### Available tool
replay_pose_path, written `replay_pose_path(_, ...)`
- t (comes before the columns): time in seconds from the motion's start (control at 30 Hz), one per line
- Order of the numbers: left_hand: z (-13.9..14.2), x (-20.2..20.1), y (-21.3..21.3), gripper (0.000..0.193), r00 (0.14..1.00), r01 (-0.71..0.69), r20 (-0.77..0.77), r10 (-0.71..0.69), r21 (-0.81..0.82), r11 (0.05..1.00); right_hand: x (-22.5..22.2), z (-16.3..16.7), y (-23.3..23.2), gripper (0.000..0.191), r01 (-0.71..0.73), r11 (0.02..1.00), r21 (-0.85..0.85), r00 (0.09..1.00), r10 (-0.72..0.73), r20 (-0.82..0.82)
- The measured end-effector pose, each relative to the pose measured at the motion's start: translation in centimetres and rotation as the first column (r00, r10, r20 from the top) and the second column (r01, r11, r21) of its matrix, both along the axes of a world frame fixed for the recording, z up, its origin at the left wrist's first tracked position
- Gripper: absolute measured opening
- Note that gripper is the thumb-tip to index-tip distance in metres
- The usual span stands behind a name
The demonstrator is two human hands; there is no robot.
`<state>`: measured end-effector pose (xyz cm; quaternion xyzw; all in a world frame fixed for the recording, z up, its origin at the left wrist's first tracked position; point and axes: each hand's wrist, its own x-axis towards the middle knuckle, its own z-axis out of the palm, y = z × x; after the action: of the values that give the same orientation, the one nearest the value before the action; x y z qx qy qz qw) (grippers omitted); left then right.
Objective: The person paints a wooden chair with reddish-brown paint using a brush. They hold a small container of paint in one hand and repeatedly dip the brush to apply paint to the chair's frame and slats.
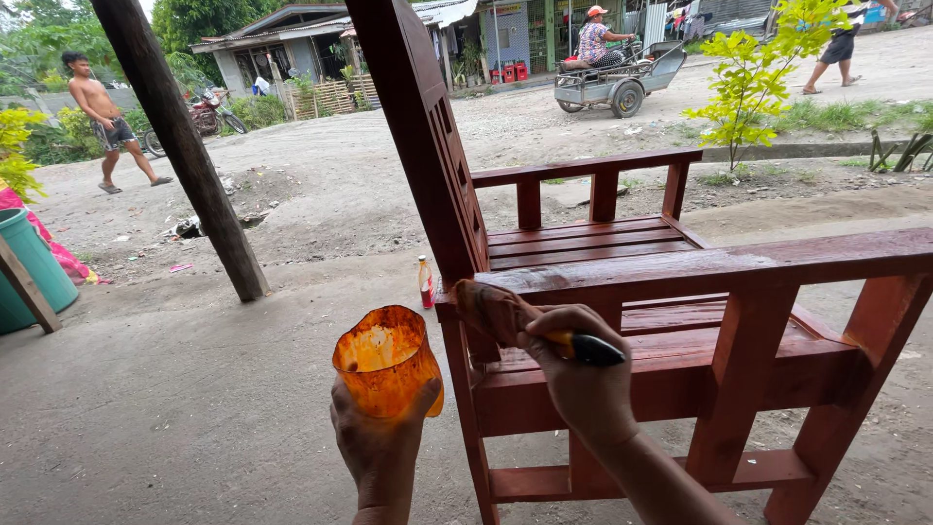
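The left hand [374, 442] has its fingers closed around an orange plastic cup [386, 358], held beside the red wooden chair [671, 292]. The right hand [573, 374] grips a paintbrush [544, 335], its bristles touching the chair's near armrest [700, 267].

Red-brown glossy stain on wooden chair [680, 292]. Translucent orange cup [387, 362]. Brush [544, 331]: yellow-black handle, brown-stained bristles. Teal bin [29, 267], grey concrete floor [175, 408], small red-capped bottle [426, 282].

1 head-worn camera looks forward and slightly down, close over a wooden chair [680, 292], street beyond.
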<state>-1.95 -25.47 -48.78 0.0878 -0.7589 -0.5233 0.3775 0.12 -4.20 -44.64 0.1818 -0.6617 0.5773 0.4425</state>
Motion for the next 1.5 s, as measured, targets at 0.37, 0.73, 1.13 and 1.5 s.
replay_pose_path(0.37, 0.5, 3.6, 9.8, 0.109, 0.96, 0.207, 0.186, -0.21, 0.037, 0.978, 3.2, -3.6, 20.4, 0.015, 0.332, 0.94, -0.081, 0.94, -0.337, -0.058)
replay_pose_path(0.73, 1.9, 4.2, 15.9, 0.107, 0.935, 0.342, 0.11, -0.338, -0.025, 0.939, 6.0, -4.5, 30.6, 0.017, 0.799, 0.599, 0.043, 0.587, -0.763, -0.272)
replay_pose_path(1.13, 2.2, 4.9, 17.5, 0.111, 0.935, 0.345, 0.114, -0.336, -0.074, 0.936, 4.6, -3.0, 20.1, 0.015, 0.227, 0.974, 0.006, 0.967, -0.224, -0.124)
replay_pose_path(1.5, 2.6, 6.7, 27.0, 0.094, 0.818, 0.575, 0.01, -0.575, -0.038, 0.817, 7.7, -4.9, 40.4, 0.022, 0.68, 0.697, -0.229, 0.698, -0.71, -0.093)
